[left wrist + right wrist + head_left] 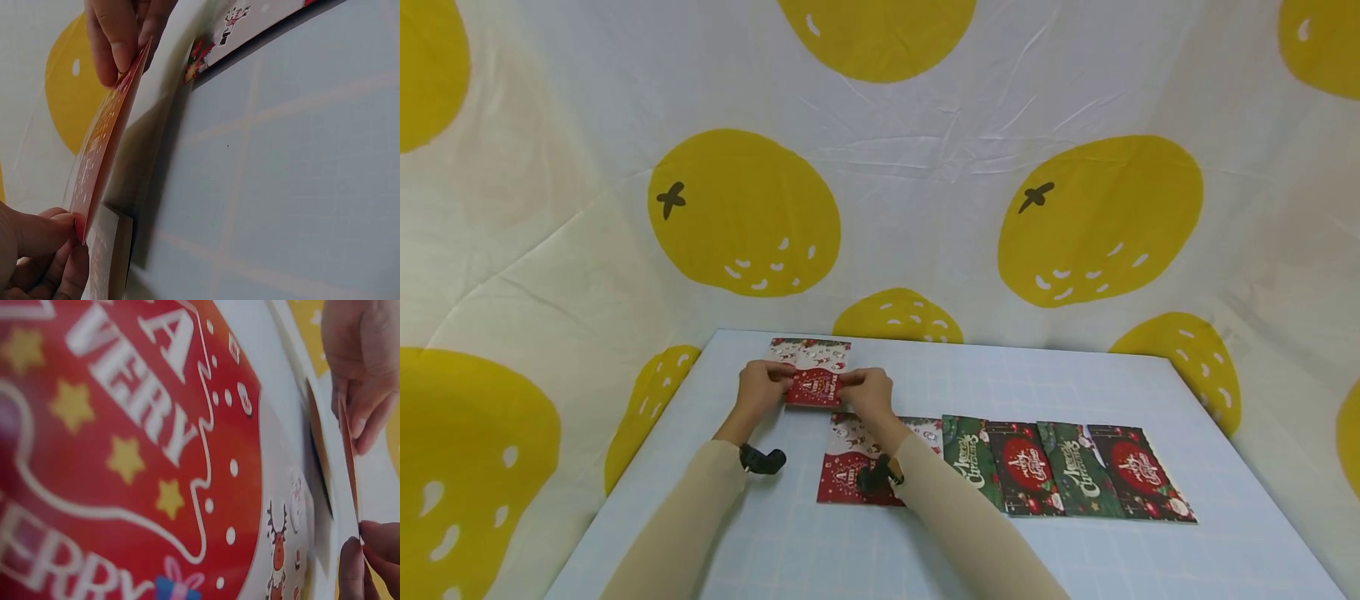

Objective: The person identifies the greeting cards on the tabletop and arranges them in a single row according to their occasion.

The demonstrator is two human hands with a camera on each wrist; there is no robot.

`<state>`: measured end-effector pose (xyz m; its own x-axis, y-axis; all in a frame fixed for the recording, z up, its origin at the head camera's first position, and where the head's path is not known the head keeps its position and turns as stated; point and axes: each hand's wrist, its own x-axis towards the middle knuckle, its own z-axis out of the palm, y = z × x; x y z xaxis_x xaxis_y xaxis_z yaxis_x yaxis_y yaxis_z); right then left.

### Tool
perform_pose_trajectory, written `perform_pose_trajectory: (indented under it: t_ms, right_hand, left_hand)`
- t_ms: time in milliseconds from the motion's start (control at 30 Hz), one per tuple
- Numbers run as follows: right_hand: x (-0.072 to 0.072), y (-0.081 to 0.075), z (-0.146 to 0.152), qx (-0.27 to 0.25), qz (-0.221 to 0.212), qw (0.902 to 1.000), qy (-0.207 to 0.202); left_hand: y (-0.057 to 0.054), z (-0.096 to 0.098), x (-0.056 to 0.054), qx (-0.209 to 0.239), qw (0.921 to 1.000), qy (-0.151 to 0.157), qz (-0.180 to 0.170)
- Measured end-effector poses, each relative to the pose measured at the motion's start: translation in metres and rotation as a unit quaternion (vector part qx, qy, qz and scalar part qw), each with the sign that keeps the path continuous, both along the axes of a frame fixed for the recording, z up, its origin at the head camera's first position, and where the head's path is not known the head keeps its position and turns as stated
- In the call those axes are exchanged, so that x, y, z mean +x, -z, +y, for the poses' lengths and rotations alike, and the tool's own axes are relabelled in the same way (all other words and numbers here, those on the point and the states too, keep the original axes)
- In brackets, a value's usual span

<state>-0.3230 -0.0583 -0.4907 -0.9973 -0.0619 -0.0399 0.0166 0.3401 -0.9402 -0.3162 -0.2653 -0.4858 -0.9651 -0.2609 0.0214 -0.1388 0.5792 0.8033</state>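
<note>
Both hands hold a red and white Christmas card (815,387) by its opposite side edges, near the back left of the table. My left hand (760,390) pinches the left edge and my right hand (868,393) pinches the right edge. In the left wrist view, the card (106,144) appears nearly edge-on and tilted, raised above the table, with thumb and fingers at each end. Behind it, partly covered, lies another card with the same white pattern (784,350). Beneath my right forearm is a matching red and white card (837,482), partly hidden by the wrist camera.
Right of the forearm, a row of overlapping cards runs along the table (760,542): a green one (970,454), a dark one with a red circle (1026,467), another green one (1078,471) and another dark one (1142,471). A fruit-patterned curtain (917,192) hangs behind.
</note>
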Motion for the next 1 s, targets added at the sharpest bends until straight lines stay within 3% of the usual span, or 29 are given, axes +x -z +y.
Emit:
perform_pose_trajectory:
  t_ms: [500,1000]
  right_hand:
    - [-0.026,0.004,-0.006,0.056,-0.007,0.9983,0.016]
    - [-0.031,0.009,-0.004,0.088,-0.004,0.9961,0.003]
  left_hand:
    - [0.004,0.009,-0.022,-0.019,0.9996,0.008,-0.018]
    - [0.018,0.013,-0.030,-0.024,0.9995,0.003,-0.018]
